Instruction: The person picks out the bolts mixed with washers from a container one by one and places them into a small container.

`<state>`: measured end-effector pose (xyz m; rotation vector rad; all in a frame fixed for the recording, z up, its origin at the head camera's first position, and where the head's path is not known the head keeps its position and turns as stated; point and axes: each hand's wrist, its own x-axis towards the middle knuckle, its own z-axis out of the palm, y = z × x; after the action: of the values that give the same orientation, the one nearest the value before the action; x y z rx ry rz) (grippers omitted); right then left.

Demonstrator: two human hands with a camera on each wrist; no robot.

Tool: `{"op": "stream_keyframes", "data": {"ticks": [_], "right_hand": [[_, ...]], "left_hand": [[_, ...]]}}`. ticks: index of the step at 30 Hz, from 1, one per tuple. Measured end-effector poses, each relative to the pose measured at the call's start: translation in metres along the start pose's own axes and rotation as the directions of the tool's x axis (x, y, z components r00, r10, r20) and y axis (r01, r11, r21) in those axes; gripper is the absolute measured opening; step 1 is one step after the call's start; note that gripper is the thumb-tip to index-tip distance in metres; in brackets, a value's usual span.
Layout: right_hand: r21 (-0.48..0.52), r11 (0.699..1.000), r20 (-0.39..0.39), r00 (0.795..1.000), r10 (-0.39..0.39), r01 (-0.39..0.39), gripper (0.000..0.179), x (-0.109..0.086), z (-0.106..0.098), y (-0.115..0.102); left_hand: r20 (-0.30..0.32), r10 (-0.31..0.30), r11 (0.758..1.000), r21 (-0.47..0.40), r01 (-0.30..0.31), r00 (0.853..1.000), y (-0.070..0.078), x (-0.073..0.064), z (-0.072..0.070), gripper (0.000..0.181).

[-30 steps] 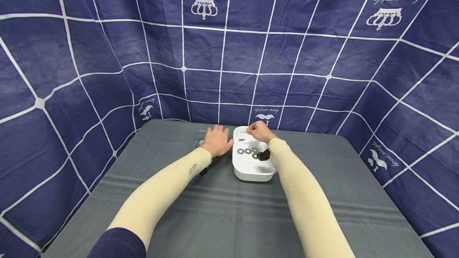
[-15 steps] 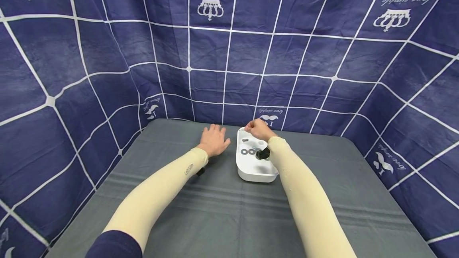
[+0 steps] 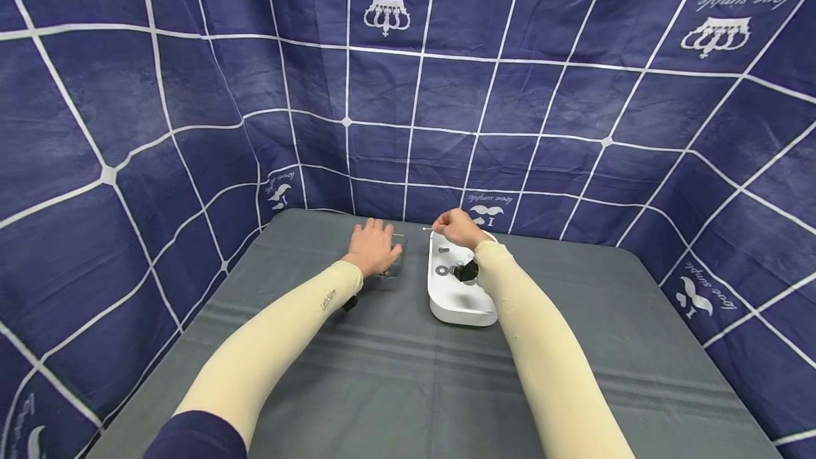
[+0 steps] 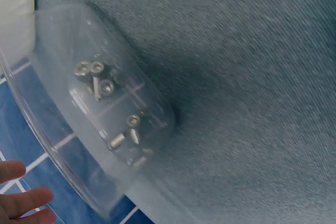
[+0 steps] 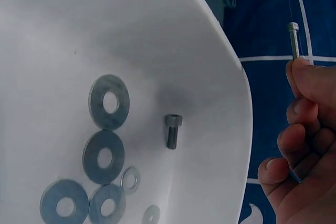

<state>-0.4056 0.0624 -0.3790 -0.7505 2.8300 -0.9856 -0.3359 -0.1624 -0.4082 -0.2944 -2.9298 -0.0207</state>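
Note:
My right hand (image 3: pixel 460 227) pinches a socket-head bolt (image 5: pixel 294 40) by its shank, head away from the fingertips, above the far left rim of the white tray (image 3: pixel 457 317). Inside that tray lie another short bolt (image 5: pixel 172 132) and several flat washers (image 5: pixel 104 157). My left hand (image 3: pixel 372 248), fingers spread, is over a clear plastic box (image 3: pixel 385 282) to the tray's left; I cannot tell whether it touches the box. Several bolts (image 4: pixel 96 80) show in the clear box in the left wrist view.
A grey cloth (image 3: pixel 357 374) covers the table. Blue curtain (image 3: pixel 306 133) with white grid lines stands close behind the tray and along both sides.
My right hand has lifted the bolt from inside the tray to its far left rim. My left hand has moved left, away from the tray, and the clear box shows right of it.

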Motion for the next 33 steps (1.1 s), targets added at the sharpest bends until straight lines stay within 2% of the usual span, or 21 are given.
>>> {"op": "stream_keyframes", "data": {"ticks": [9,18,24,33], "right_hand": [[-0.001,1.000,0.005,1.000,-0.017,0.017,0.022,0.008,0.009,-0.009],[-0.016,0.999,0.003,0.999,-0.048,0.048,0.020,0.015,0.020,-0.020],[-0.004,0.999,0.028,0.999,-0.046,0.046,0.021,0.019,0.027,-0.029],[-0.008,0.998,0.034,0.997,-0.069,0.069,0.022,0.024,0.037,-0.037]], "left_hand": [[0.024,-0.015,1.000,0.016,0.015,1.000,-0.013,-0.006,-0.003,0.057],[0.008,-0.046,0.999,0.022,0.045,0.999,-0.022,-0.010,-0.003,0.057],[0.020,-0.069,0.997,0.030,0.068,0.997,-0.027,-0.014,-0.002,0.058],[0.018,-0.070,0.997,0.022,0.069,0.997,-0.040,-0.019,-0.002,0.057]]}}
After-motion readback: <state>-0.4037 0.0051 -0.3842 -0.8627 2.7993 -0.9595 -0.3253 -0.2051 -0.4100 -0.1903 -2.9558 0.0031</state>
